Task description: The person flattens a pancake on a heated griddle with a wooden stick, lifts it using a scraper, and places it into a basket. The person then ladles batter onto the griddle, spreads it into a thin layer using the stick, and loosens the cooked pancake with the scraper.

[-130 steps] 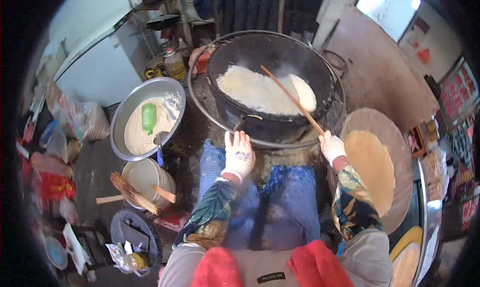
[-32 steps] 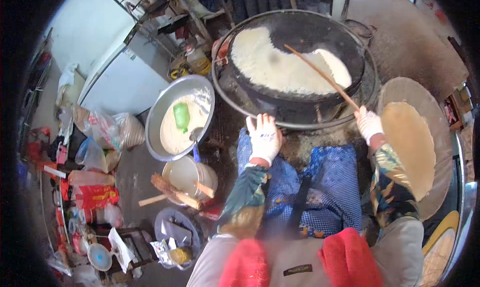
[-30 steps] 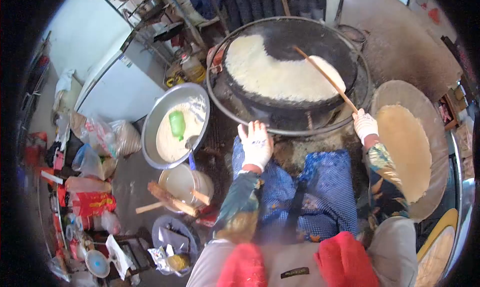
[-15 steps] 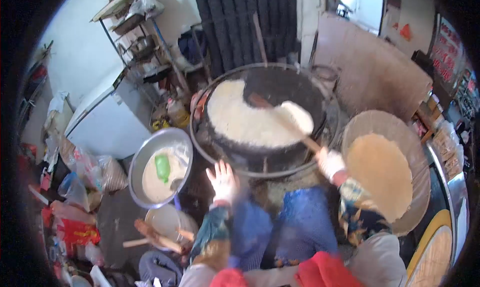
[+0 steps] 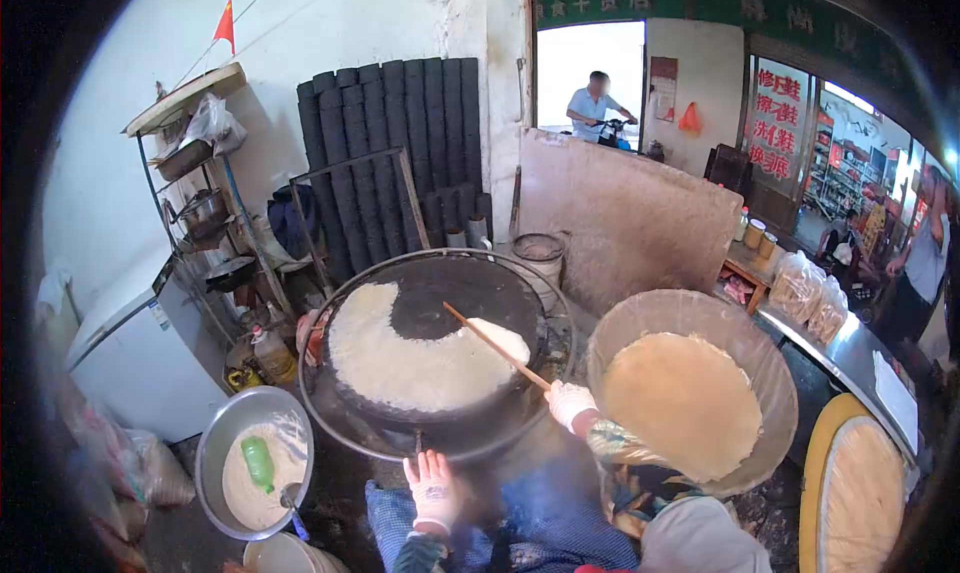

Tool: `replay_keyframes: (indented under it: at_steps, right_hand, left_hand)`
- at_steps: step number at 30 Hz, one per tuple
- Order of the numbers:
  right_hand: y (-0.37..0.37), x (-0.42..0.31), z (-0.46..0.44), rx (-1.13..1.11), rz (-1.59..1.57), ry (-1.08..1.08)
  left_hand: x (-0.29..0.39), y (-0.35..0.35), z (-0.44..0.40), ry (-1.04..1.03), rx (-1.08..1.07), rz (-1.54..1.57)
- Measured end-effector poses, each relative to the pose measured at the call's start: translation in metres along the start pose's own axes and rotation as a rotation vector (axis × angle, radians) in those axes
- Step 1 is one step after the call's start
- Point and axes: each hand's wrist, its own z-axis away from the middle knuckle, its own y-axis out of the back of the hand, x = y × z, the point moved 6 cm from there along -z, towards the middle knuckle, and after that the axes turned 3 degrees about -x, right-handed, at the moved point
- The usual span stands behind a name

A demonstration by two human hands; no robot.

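Note:
My right hand [image 5: 572, 405], in a white glove, is wrapped round the handle end of a wooden batter spreader [image 5: 495, 345]. The spreader reaches over a large round black griddle [image 5: 455, 283]. Pale batter [image 5: 395, 358] covers the griddle's left and front in a curved sheet, with a thicker lump [image 5: 500, 340] by the spreader. Gloved too, my left hand [image 5: 434, 490] holds nothing; its fingers are stretched out just in front of the griddle's near rim. A metal basin [image 5: 213, 443] to its left contains flour-coloured mix, a green plastic bottle [image 5: 257, 463] and a ladle [image 5: 291, 494].
At right, a wide round container [image 5: 622, 325] holds a stack of tan flatbreads [image 5: 683, 405]. Beyond the griddle stand a board partition [image 5: 620, 193] and stacked black coal briquettes [image 5: 400, 143]. A white chest freezer [image 5: 150, 363] is at left. Outside, a person [image 5: 592, 105] is beside a bike.
The view has tilted up and turned right, showing more of the doorway and street. My right hand still grips the spreader over the griddle; the left remains spread near the rim.

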Motion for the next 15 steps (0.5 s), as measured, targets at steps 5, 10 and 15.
replay_keyframes:
  at_steps: [5,10,15]
  right_hand:
    - [-0.007,0.007,0.002,-0.022,0.055,0.043]
    - [-0.011,-0.014,-0.003,-0.07,0.037,0.061]
    - [-0.006,0.003,-0.008,-0.038,-0.004,-0.04]
  left_hand:
    - [-0.015,0.011,-0.003,0.108,-0.112,-0.015]
    - [-0.037,-0.002,-0.001,0.184,-0.156,-0.036]
    - [-0.057,-0.004,0.0,0.18,-0.046,-0.035]
